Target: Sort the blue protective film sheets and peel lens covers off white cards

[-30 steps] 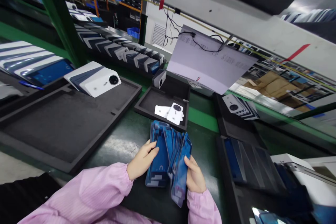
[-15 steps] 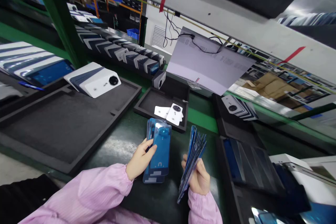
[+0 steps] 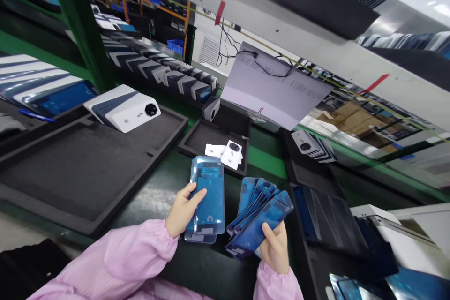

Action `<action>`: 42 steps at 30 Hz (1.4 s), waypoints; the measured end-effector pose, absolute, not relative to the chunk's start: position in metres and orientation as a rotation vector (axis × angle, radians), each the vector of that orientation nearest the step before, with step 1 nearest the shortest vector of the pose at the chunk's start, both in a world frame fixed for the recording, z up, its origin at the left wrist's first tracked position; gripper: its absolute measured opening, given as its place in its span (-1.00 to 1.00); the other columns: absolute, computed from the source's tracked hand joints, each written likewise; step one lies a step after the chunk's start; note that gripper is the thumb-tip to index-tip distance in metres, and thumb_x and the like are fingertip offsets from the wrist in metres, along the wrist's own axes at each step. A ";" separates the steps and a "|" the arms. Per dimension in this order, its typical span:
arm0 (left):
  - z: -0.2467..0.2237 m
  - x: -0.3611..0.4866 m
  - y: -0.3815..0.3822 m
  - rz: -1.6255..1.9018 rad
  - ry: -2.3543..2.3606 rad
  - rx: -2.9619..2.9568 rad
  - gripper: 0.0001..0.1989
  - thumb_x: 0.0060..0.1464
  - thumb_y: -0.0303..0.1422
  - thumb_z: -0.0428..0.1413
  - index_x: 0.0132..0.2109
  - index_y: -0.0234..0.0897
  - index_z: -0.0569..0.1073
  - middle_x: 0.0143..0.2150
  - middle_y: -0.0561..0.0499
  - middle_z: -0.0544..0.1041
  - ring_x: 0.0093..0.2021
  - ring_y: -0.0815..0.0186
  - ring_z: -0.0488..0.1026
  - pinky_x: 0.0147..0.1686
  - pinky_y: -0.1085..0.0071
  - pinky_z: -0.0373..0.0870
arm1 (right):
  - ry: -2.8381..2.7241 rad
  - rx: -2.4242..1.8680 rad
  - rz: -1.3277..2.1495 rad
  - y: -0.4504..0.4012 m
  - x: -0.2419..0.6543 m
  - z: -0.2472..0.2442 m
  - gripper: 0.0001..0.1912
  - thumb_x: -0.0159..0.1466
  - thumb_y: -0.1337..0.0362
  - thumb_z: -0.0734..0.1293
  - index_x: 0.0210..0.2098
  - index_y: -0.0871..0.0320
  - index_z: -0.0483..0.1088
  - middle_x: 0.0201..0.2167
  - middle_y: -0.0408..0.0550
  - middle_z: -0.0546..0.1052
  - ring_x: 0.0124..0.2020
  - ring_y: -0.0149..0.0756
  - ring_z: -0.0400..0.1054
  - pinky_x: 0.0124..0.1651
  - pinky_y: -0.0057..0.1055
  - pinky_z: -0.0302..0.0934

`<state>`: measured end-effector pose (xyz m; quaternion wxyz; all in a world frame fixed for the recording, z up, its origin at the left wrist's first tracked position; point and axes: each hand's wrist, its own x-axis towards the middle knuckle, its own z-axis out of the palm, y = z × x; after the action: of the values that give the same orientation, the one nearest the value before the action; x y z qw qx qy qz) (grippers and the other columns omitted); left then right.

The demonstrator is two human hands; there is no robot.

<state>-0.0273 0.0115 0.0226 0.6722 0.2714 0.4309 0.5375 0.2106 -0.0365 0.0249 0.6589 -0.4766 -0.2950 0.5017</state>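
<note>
My left hand [image 3: 183,208] is closed on a stack of blue phone back panels [image 3: 210,197], thumb on the top one, the panels nearly upright to my view and slightly offset. To its right, my right hand [image 3: 275,245] grips a fanned bunch of similar blue phone back panels [image 3: 260,218], its thumb on the nearest panel. The fingers behind both bunches are mostly hidden. Past the left bunch, white panels with a round dark camera ring [image 3: 232,153] lie in a small black tray [image 3: 197,138].
On the left is a large black tray [image 3: 70,183] with white and grey panels [image 3: 123,108] at its far edge. Dark trays [image 3: 291,164] line the right side, holding more panels [image 3: 312,146]. A grey beam [image 3: 260,26] crosses overhead, and a green post [image 3: 75,23] stands left.
The bunch in my right hand has turned from nearly edge-on to fanned, with its blue faces showing. My left hand and its stack have shifted slightly left.
</note>
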 end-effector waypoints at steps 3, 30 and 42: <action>0.029 -0.033 0.012 1.190 0.840 0.437 -0.73 -0.14 -0.27 0.26 -0.25 -0.27 0.48 -0.45 0.04 0.56 -0.48 0.32 0.49 -0.46 0.45 0.44 | -0.708 -1.118 1.039 -0.049 0.214 0.025 -0.37 0.00 0.22 0.47 0.04 0.00 0.25 -0.11 0.01 0.51 -0.16 -0.13 0.44 -0.02 -0.03 0.28; 0.016 -0.058 -0.007 1.186 0.955 0.346 -0.63 -0.21 -0.31 0.29 -0.18 -0.26 0.47 -0.41 0.08 0.60 -0.51 0.34 0.51 -0.52 0.49 0.45 | -2.322 -1.311 -0.007 -0.086 0.219 0.000 -0.61 0.23 0.53 0.16 -0.09 -0.01 0.40 -0.01 -0.04 0.49 -0.03 -0.12 0.39 -0.07 -0.02 0.28; -0.002 -0.018 0.028 0.944 0.732 0.339 -0.84 -0.09 -0.42 0.21 -0.28 -0.31 0.48 -0.44 0.00 0.57 -0.48 0.29 0.51 -0.44 0.38 0.47 | -2.546 -1.306 0.021 -0.038 0.217 0.039 -0.51 0.12 0.60 0.11 0.00 0.17 0.31 -0.25 0.03 0.51 -0.22 -0.20 0.33 -0.17 -0.25 0.25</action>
<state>-0.0177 0.0282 -0.0015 0.8135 0.1586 0.3428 0.4422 0.2173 -0.0382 0.0391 0.1396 -0.4518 -0.8811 0.0073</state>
